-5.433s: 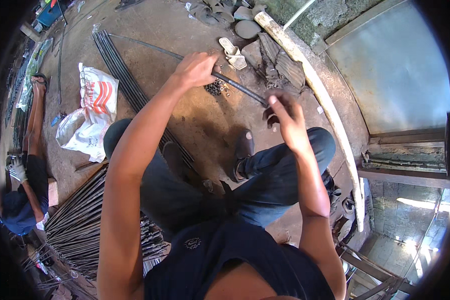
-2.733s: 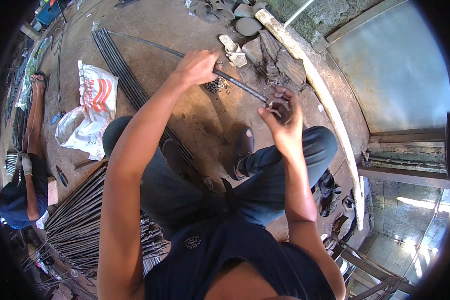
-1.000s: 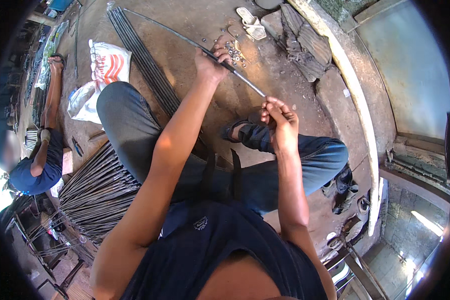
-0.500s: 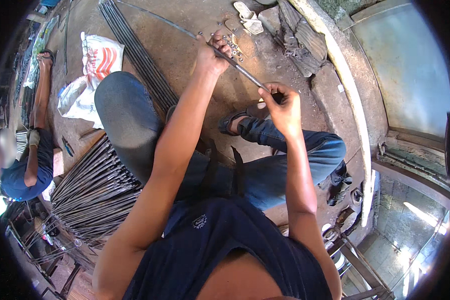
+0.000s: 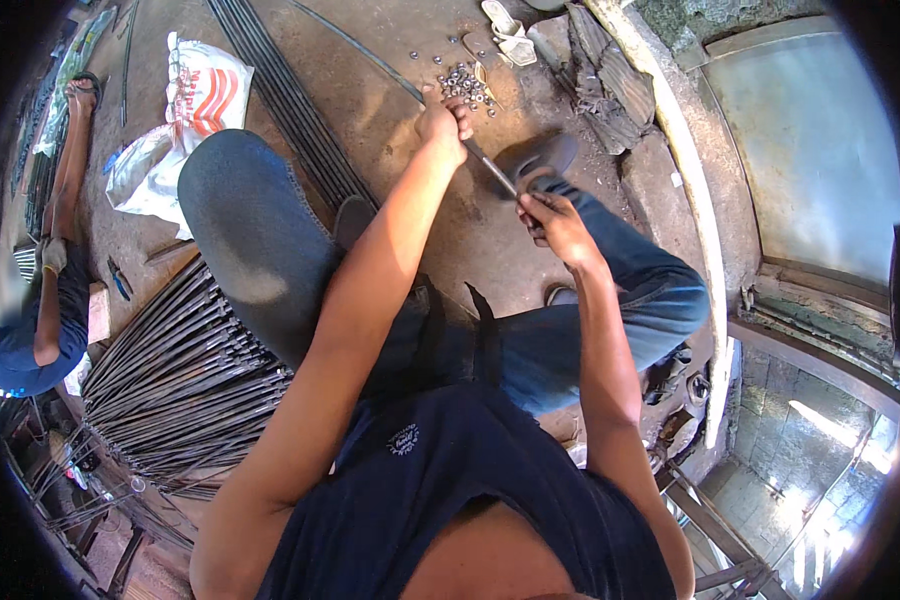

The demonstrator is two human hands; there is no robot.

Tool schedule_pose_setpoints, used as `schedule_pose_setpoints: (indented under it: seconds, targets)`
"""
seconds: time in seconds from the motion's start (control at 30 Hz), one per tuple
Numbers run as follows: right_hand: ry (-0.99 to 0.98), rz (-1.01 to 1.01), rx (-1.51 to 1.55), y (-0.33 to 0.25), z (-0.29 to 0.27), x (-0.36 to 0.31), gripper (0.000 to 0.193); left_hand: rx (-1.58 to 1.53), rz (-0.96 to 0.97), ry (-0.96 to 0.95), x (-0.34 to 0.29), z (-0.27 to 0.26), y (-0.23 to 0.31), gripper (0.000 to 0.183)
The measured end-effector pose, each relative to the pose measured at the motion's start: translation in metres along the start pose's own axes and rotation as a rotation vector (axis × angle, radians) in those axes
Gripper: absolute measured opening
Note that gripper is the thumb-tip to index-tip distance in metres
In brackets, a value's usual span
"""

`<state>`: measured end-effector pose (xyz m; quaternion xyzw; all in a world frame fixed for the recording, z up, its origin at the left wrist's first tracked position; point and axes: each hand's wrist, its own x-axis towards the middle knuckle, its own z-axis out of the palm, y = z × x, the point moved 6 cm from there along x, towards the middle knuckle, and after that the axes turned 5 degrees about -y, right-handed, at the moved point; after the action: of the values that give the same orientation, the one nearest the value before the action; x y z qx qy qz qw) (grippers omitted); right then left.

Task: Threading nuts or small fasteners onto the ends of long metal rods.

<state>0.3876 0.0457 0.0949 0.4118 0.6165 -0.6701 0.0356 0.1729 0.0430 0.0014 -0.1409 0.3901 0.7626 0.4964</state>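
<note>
My left hand (image 5: 444, 126) is wrapped round a long, thin metal rod (image 5: 370, 58), which slants from the far left down toward my right. At the rod's near end my right hand (image 5: 558, 226) is closed, thumb and fingers pinching the tip. Whether a small part sits between those fingers is hidden. Just beyond my left hand, a loose pile of small metal nuts (image 5: 463, 84) lies on the floor.
Several dark rods (image 5: 288, 100) lie beyond my left knee, beside a white sack (image 5: 208, 90). A large stack of rods (image 5: 185, 380) is at my left, with pliers (image 5: 119, 281) near it. Another person (image 5: 40, 330) sits far left. Sandals (image 5: 510, 35) and a pale pole (image 5: 685, 160) lie ahead and right.
Both hands have come a little nearer to me and closer together, and my right fingers have curled in at the rod's end. My right foot has moved forward.
</note>
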Motion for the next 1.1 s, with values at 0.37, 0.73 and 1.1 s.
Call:
schedule_pose_setpoints:
  seconds: [0.37, 0.73, 1.1]
  targets:
    - [-0.245, 0.013, 0.545, 0.074, 0.029, -0.010, 0.030, 0.142, 0.007, 0.318, -0.031, -0.028, -0.039, 0.057]
    - [-0.284, 0.069, 0.513, 0.030, 0.082, 0.150, 0.032, 0.184, 0.086, 0.225, 0.100, -0.060, 0.085, 0.041]
    - [-0.023, 0.146, 0.240, 0.096, 0.029, 0.323, 0.020, -0.303, 0.002, -0.148, 0.128, -0.073, 0.119, 0.039]
